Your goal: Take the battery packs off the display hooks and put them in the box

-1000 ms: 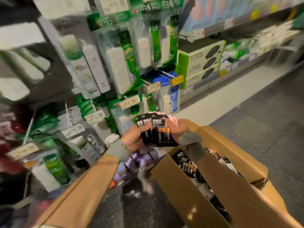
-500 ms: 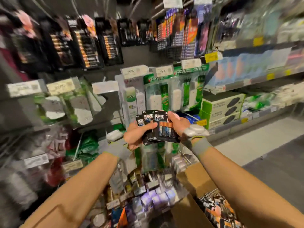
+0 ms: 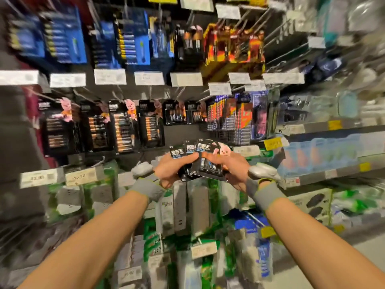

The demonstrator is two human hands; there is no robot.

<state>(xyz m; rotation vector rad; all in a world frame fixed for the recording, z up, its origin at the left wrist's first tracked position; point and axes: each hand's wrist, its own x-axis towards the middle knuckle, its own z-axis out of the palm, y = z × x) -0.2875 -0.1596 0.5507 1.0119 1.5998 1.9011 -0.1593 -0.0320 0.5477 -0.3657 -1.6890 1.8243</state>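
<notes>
Both hands hold a fanned stack of black battery packs (image 3: 205,161) in front of the display wall. My left hand (image 3: 173,170) grips the left side of the stack, thumb across the card tops. My right hand (image 3: 231,167) pinches the front pack, which shows dark batteries and a pink bunny logo. More black battery packs (image 3: 125,128) hang on display hooks just above the hands, and smaller ones (image 3: 183,113) hang to their right. The box is out of view.
Blue and orange battery packs (image 3: 133,38) hang on the upper rows behind white price tags (image 3: 149,78). Power strips in green packaging (image 3: 181,207) hang below the hands. Shelves (image 3: 325,155) with boxed goods run off to the right. The picture is motion-blurred.
The view has swung up from the box and floor to the battery display wall. Both hands have kept hold of the stack of packs and lifted it toward the hooks.
</notes>
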